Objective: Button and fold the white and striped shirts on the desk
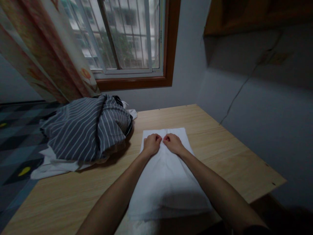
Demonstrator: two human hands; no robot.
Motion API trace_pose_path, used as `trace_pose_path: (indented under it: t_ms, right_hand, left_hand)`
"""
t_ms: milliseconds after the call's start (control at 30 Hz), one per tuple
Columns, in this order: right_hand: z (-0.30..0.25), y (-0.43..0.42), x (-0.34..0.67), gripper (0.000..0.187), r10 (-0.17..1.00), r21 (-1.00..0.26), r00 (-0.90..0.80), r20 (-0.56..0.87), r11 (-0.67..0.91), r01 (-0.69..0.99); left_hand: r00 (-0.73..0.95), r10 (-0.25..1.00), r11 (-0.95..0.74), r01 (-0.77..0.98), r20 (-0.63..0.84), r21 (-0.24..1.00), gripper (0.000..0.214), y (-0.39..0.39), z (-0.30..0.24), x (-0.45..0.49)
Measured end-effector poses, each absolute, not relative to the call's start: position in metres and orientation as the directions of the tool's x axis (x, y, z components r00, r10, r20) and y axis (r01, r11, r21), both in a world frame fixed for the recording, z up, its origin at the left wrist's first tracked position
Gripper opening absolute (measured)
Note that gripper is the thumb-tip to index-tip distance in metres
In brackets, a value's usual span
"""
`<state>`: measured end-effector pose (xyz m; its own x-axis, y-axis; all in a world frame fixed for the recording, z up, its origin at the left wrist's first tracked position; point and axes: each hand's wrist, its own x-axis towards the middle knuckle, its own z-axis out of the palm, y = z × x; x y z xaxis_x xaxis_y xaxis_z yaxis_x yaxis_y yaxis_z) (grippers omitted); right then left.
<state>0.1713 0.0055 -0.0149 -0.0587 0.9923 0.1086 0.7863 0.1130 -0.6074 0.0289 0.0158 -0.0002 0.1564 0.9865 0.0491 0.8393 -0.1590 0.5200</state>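
A white cloth garment lies folded lengthwise on the wooden table in front of me; its exact kind is not clear. Near its far end, my left hand is closed, with fingers pinching the fabric just left of the middle. My right hand mirrors it on the other side, also pinching the fabric. Only a small gap separates the two hands. Light creases run from them toward the near end, where a shadow falls across the cloth.
On the left of the tabletop sits a heap of striped grey clothing with white cloth under it. A checked bedspread lies beyond the left edge. Behind are a curtain and a barred window; a wall stands right.
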Motion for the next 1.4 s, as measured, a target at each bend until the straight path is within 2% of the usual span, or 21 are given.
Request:
trace_pose_path:
  t_ms: [200,400,533,633,800,933,1033,1167,1300,1400]
  right_hand:
    - [-0.011,0.005,0.168,0.007,0.996,-0.684,0.022,0.082,0.041,0.728]
    - [-0.009,0.000,0.161,0.010,0.986,-0.637,0.075,0.149,0.038,0.770]
    - [-0.015,-0.002,0.158,0.014,0.971,-0.618,0.095,0.219,0.063,0.783]
    - [-0.019,0.001,0.162,0.013,0.975,-0.630,0.045,0.219,0.106,0.769]
    - [-0.022,0.004,0.176,0.017,0.963,-0.673,-0.112,0.247,0.253,0.695]
    - [-0.019,0.000,0.186,0.020,0.946,-0.675,-0.204,0.250,0.321,0.664]
    - [-0.015,-0.008,0.191,0.025,0.936,-0.648,-0.265,0.231,0.352,0.675]
    - [-0.009,-0.028,0.196,0.038,0.914,-0.581,-0.349,0.209,0.403,0.707]
    - [-0.011,-0.042,0.200,0.052,0.902,-0.495,-0.419,0.103,0.412,0.765]
    - [-0.016,-0.042,0.203,0.053,0.894,-0.464,-0.442,0.068,0.421,0.780]
  left_hand:
    - [0.125,0.992,-0.107,0.812,0.008,0.574,0.022,0.019,0.000,0.029]
    - [0.135,0.991,-0.103,0.763,-0.001,0.638,0.021,0.024,-0.004,0.026]
    - [0.153,0.987,-0.147,0.704,0.055,0.695,0.020,0.026,-0.012,0.025]
    - [0.185,0.974,-0.225,0.678,0.134,0.700,0.018,0.024,-0.015,0.023]
    - [0.276,0.934,-0.356,0.683,0.226,0.638,0.013,0.022,-0.019,0.018]
    - [0.288,0.931,-0.366,0.716,0.226,0.595,0.011,0.020,-0.018,0.017]
    - [0.286,0.934,-0.356,0.774,0.213,0.524,0.007,0.017,-0.013,0.020]
    - [0.302,0.930,-0.367,0.806,0.210,0.465,0.012,0.016,-0.007,0.021]
    - [0.341,0.923,-0.384,0.829,0.175,0.406,0.015,0.018,-0.006,0.020]
    - [0.347,0.923,-0.382,0.871,0.165,0.308,0.016,0.019,-0.005,0.021]
